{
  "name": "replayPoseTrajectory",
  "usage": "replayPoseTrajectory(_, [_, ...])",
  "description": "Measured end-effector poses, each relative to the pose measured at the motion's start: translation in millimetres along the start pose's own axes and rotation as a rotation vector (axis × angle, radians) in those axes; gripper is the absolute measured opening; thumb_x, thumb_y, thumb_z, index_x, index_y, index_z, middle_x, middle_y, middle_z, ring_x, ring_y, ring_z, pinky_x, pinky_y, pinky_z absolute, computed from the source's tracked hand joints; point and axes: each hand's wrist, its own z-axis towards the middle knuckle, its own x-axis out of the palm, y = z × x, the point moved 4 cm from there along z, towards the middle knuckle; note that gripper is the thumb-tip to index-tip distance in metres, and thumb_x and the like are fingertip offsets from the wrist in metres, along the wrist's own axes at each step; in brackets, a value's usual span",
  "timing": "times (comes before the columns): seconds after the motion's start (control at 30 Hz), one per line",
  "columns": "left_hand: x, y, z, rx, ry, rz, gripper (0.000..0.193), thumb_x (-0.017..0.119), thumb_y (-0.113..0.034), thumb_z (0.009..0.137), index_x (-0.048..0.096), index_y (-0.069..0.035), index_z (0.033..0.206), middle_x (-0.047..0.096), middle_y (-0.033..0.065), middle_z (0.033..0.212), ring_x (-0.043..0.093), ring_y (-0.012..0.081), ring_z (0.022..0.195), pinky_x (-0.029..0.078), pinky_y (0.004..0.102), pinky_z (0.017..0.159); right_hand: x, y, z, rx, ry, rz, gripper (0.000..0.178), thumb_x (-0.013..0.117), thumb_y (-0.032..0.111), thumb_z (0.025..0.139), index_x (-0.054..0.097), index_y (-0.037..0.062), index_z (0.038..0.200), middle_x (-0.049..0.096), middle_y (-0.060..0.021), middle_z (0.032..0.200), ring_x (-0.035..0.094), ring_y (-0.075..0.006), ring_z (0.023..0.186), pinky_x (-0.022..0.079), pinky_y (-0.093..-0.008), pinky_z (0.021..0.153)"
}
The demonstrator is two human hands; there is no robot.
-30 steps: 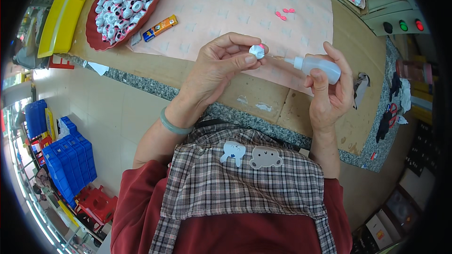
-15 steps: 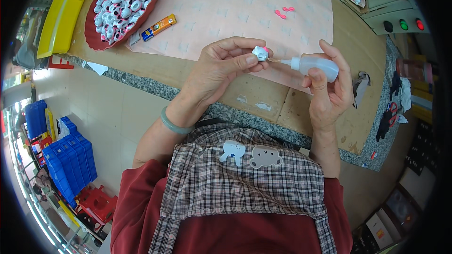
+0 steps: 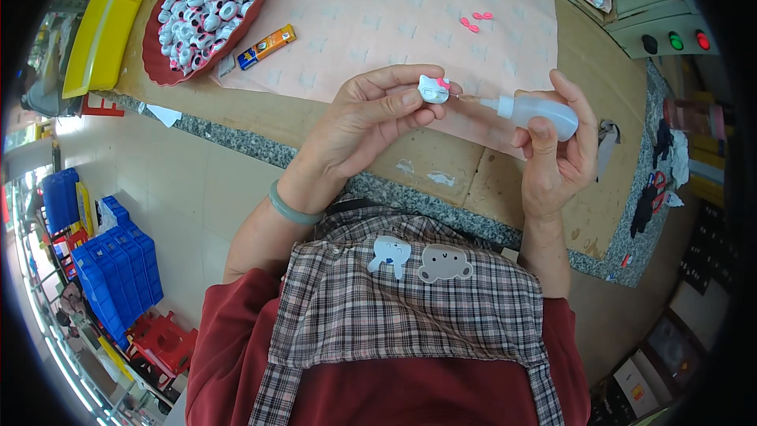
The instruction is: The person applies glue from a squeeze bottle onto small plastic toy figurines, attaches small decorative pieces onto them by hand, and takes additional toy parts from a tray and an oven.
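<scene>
By the left hand [image 3: 364, 110], a rounded white cat-head piece [image 3: 431, 91] is pinched. By the right hand [image 3: 554, 173], a translucent, thin-nozzled bottle [image 3: 550, 115] is gripped.

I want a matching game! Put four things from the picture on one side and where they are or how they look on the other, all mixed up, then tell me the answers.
Things:
1. red tray
2. squeeze bottle
3. two pink bows
4. small white cat head

Places and states:
A. held in the left hand
B. lying on the pink sheet
C. heaped with small white pieces
D. held in the right hand

Right pairs: 1-C, 2-D, 3-B, 4-A
</scene>
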Motion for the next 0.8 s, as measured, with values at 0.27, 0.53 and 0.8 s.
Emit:
replayPoseTrajectory(0.27, [-0.4,1.7,-0.4,-0.032,-0.007,-0.032,0.032,0.053,-0.003,0.089,0.051,0.004,0.12,0.055,0.0248,0.116,0.062,0.0191,0.094,0.054,0.0245,0.083,1.3,-0.2,0.2,0.004,0.002,-0.008,0.04,0.058,0.014,0.09,0.047,-0.0032,0.123,0.063,-0.0126,0.093,0.051,-0.0048,0.059,0.037,-0.0144,0.049])
replayPoseTrajectory(0.53, [-0.1,-0.7,-1.8,-0.025,0.021,-0.105,0.032,0.053,-0.003,0.089,0.051,0.005,0.12,0.054,0.0266,0.117,0.063,0.0211,0.094,0.054,0.0249,0.084,0.9,0.8,-0.7,-0.01,-0.003,-0.041,0.038,0.058,0.013,0.09,0.047,-0.0033,0.122,0.063,-0.0126,0.094,0.051,-0.0048,0.059,0.037,-0.0145,0.049])
replayPoseTrajectory(0.8, [-1.5,-4.4,-0.9,0.012,-0.001,-0.057,0.032,0.054,-0.003,0.088,0.052,0.004,0.119,0.054,0.027,0.116,0.063,0.021,0.094,0.054,0.0248,0.083,1.7,1.2,-0.4,0.019,0.018,-0.068,0.037,0.058,0.012,0.089,0.048,-0.0034,0.122,0.062,-0.0117,0.093,0.051,-0.0048,0.06,0.037,-0.0146,0.05])
